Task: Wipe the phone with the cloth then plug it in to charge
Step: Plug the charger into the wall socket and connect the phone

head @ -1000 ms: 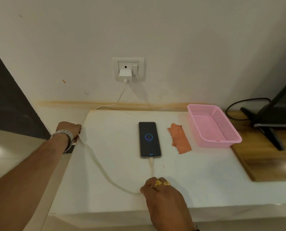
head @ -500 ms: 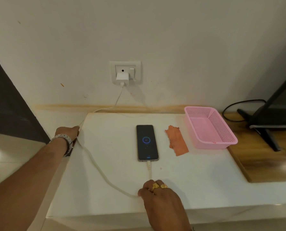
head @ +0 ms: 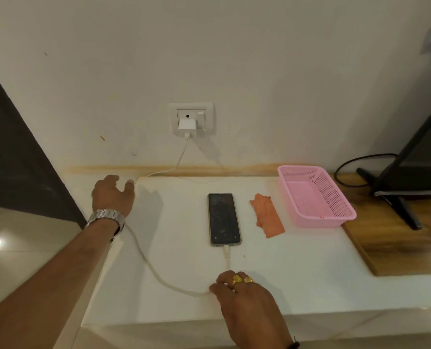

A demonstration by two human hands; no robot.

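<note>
1. Right hand (head: 244,301), lower centre of frame, nearest the camera. Knuckles up, two gold rings (head: 242,280) showing. Fingers (head: 224,282) curled down onto the tabletop (head: 297,278) where the charging cable (head: 154,268) bends; they appear to pinch or pin the cable, though the contact itself is hidden beneath the hand.

2. Charging cable, white. From the right hand one short run goes straight up the frame into the phone's near end; the other sweeps left in a loop toward the tabletop's left edge, passing by the left wrist.

3. Phone (head: 224,219), centre of frame, flat, screen up and dark. Long axis runs near to far, in line with the right hand directly below it. Connector seated at its near short edge. Judgement: plugged in; both task steps look complete.

4. Cloth (head: 267,216), orange, a crumpled strip just right of the phone, roughly parallel to it, apart from both hands.

5. Pink basket (head: 317,217), right of the cloth, nothing visible inside.

6. Left hand (head: 113,195), centre left, at the tabletop's far left corner. Fingers loosely spread and relaxed, holding nothing visible. Metal watch (head: 106,217) on the wrist.

7. Charger adapter (head: 187,127), upper centre, in the wall socket (head: 207,114); cable drops from it to the tabletop.

8. Relation for any coming move: the right hand is much the nearer to the phone; the left lies well apart.
</note>
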